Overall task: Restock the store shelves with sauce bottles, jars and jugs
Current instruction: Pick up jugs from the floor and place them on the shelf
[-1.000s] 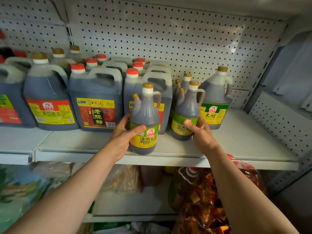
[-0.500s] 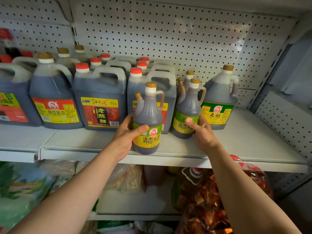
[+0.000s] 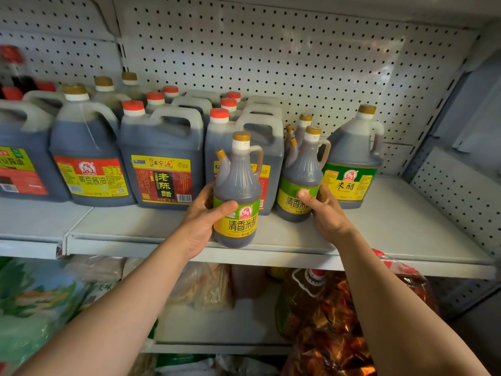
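We see our left hand (image 3: 202,223) gripping a dark vinegar bottle (image 3: 238,194) with a green-yellow label at the shelf (image 3: 406,232) front, our right hand (image 3: 326,213) clasping its twin (image 3: 302,180) behind. Both grips are unchanged from a moment ago, and neither bottle has moved.

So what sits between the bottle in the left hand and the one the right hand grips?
In the head view, only bare shelf up front; behind the gap stands a red-capped jug. Left bottle, right bottle.

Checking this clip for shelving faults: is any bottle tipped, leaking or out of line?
No spill or damage shows. The bottle that the left hand grips stands at the shelf front edge, ahead of its row; the right hand grips a second bottle.
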`<action>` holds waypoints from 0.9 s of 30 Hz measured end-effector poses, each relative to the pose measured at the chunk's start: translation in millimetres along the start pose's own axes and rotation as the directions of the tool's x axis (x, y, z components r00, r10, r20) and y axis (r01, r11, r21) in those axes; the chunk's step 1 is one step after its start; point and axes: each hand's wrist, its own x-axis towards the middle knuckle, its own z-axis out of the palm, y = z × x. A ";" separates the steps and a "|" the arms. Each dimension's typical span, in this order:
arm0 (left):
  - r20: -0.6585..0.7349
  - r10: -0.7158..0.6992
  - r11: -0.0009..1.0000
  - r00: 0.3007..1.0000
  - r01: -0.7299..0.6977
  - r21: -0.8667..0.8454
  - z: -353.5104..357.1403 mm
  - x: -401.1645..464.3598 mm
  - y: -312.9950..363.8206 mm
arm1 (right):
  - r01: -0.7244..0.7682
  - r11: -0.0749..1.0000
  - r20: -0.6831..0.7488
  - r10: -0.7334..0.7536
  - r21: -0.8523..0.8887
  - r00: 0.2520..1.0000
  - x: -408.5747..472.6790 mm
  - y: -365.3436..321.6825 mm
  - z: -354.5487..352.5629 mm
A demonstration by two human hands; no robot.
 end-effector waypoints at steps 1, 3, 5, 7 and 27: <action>0.003 0.000 1.000 1.000 0.000 0.007 0.1 -0.2 -0.2 | -0.004 1.000 0.005 0.004 -0.012 1.000 -1.5 -1.8 0.8; 0.005 0.002 1.000 1.000 -0.002 0.014 0.4 -1.3 -0.5 | -0.007 0.999 0.006 0.007 -0.037 1.000 -4.8 -4.0 2.8; 0.000 0.007 1.000 1.000 -0.007 0.012 1.3 -2.1 -1.2 | -0.001 0.998 -0.003 0.001 -0.063 1.000 -8.4 -4.5 4.6; -0.008 0.018 1.000 1.000 -0.018 0.005 3.6 -2.2 -2.3 | 0.005 0.997 -0.030 -0.008 -0.077 1.000 -13.0 -4.1 5.7; 0.223 -0.057 0.998 0.973 0.053 0.023 89.2 19.0 -31.8 | 0.055 0.990 -0.108 -0.069 -0.133 0.992 -103.2 -18.0 13.2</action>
